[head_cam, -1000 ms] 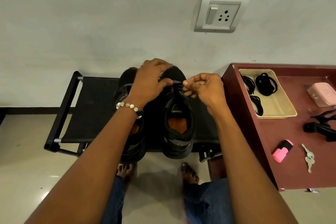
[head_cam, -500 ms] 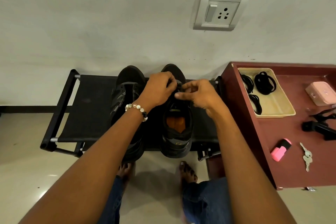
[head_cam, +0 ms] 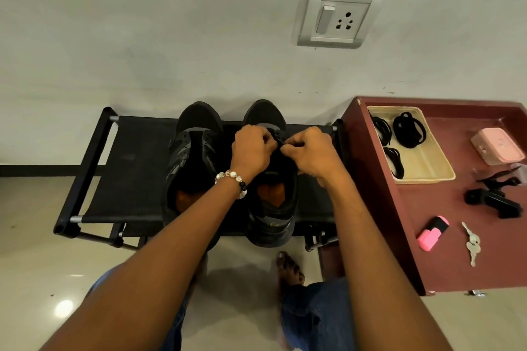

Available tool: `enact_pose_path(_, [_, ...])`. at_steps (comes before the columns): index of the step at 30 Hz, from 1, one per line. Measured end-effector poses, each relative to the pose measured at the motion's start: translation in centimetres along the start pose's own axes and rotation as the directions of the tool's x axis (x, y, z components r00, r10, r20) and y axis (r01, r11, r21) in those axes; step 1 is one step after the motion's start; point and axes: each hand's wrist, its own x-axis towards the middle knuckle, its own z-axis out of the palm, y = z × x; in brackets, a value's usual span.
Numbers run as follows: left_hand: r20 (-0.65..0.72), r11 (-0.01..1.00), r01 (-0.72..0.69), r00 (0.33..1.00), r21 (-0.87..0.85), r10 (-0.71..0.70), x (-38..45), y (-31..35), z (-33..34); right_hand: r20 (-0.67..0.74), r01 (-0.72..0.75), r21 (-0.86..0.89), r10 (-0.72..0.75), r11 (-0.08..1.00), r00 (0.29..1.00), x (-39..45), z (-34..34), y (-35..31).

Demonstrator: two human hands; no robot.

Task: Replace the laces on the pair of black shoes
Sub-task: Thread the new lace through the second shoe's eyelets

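1. The black rack [head_cam: 128,168] stands on the floor against the wall and carries both shoes, toes to the wall. Leave it where it is; it holds the work at a good reach.

2. The left shoe [head_cam: 194,157] sits on the rack with no lace that I can make out across its front. It is best left alone until its partner is done.

3. The left hand [head_cam: 252,148] hovers over the right shoe [head_cam: 271,208], its fingers [head_cam: 268,139] curled tightly and seemingly pinching the lace [head_cam: 281,137] near the upper eyelets. It should steady that side and keep the lace flat, not twisted.

4. The right hand [head_cam: 310,151] meets it just beside, fingers bunched and pinching the same lace. Whether the tip is going into an eyelet or coming out, I cannot tell; the spot is dark and covered by knuckles.

5. My judgement: draw the lace through in short, even pulls, one eyelet at a time, so the tongue stays centred and the shoe does not slide off the rack.

6. On the red worktop [head_cam: 456,251] to the right, a beige tray [head_cam: 433,168] holds coiled black laces [head_cam: 409,129]. Keep it within reach and take one coil only.

7. The pink marker [head_cam: 432,232] and the keys [head_cam: 472,242] lie nearer the worktop's front edge, apart from the tray; they play no part.
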Motion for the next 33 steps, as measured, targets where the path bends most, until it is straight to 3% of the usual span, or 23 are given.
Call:
enact_pose_path(7, [0.020, 0.920, 0.211, 0.976, -0.332, -0.216, -0.1, -0.3, 0.7, 0.153, -0.012, 0.177, -0.016, 0.984, 0.988, 0.1, -0.7, 0.8])
enact_pose_path(10, [0.029, 0.873, 0.283, 0.955, -0.397, -0.296, -0.1, 0.0, 0.6, 0.124, -0.065, 0.294, 0.029, 0.953, 0.992, 0.9, -0.3, 1.9])
enact_pose_path(18, [-0.080, 0.898, 0.309, 0.933, -0.313, -0.349, -0.8, 0.8, 0.9, -0.156, -0.050, 0.288, 0.099, 0.956, 0.983, 2.3, 2.1, 2.0])
enact_pose_path(24, [-0.029, 0.921, 0.232, 0.967, -0.311, -0.254, -0.4, 0.1, 0.1, -0.168, -0.092, 0.165, 0.120, 0.982, 0.978, 2.2, 2.3, 1.4])
enact_pose_path(26, [-0.033, 0.935, 0.205, 0.974, -0.291, -0.224, -0.5, 0.0, 0.2, -0.157, -0.084, 0.221, 0.120, 0.972, 0.980, 2.0, 2.1, 1.3])
enact_pose_path(28, [-0.052, 0.926, 0.225, 0.966, -0.304, -0.252, -0.5, 0.0, 0.6, -0.143, -0.074, 0.305, 0.123, 0.949, 0.982, 1.7, 2.0, 1.3])
enact_pose_path(33, [-0.081, 0.881, 0.366, 0.910, -0.301, -0.406, -0.3, 0.4, 1.9, -0.209, -0.065, 0.331, 0.140, 0.941, 0.968, 1.7, 2.1, 1.5])
